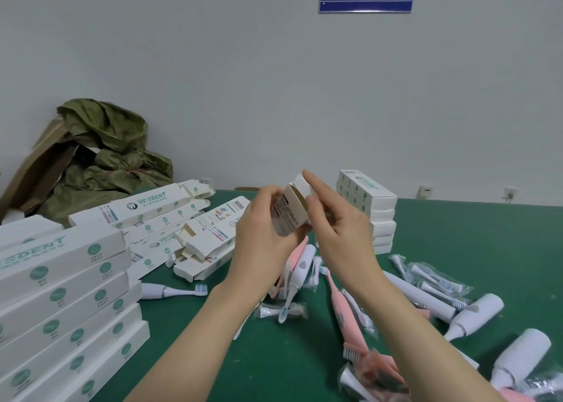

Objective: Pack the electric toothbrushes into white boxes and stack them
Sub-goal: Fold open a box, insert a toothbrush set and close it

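Nearest, on the right of the green table (pixel 213 356), loose toothbrushes (pixel 475 313) are scattered, white and pink, among bagged brush heads (pixel 435 279). At the near left a tall stack of boxes (pixel 61 295) is seen, closed and laid flat.

Above the middle of the table, one box (pixel 289 209) is held up in the air between both hands. Its body is wrapped by the curled fingers and thumb of the left hand (pixel 262 237). Its open end flap (pixel 304 185) is pinched between the outstretched forefinger and the thumb of the right hand (pixel 338 228), the other fingers being loosely bent. Whether a toothbrush lies inside cannot be told, since the inside is hidden.

The step in hand is judged to be the closing of this box's end. For the next move, the flap has to be folded down and its tongue tucked into the slot while the body is kept steady, without the thin card being crushed.

Farther off, a heap of open boxes (pixel 170 219) lies to the left, and a smaller pile of closed boxes (pixel 368 209) stands to the right, where the finished one can be added.
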The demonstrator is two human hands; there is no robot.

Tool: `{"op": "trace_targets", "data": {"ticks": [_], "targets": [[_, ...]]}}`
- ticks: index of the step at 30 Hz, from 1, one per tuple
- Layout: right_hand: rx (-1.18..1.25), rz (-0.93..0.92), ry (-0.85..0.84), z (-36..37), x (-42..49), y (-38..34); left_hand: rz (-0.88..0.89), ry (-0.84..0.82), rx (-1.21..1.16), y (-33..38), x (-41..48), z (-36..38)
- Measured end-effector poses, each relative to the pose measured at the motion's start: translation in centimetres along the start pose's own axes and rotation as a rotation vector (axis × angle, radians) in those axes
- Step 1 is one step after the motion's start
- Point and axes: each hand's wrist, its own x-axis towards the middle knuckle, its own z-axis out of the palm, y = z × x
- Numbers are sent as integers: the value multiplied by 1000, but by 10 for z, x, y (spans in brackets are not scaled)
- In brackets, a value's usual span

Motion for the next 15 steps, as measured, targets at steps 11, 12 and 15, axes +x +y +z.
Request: {"op": "trace_targets", "data": {"ticks": [11, 12, 15], "targets": [[-226, -215, 7, 4, -1, 2, 77, 19, 9, 7, -1, -4], [-250, -225, -8, 5, -1, 1, 78, 21, 11, 7, 0, -4], [-333, -241, -106, 12, -5, 2, 73, 28, 1, 4, 0, -5]]}}
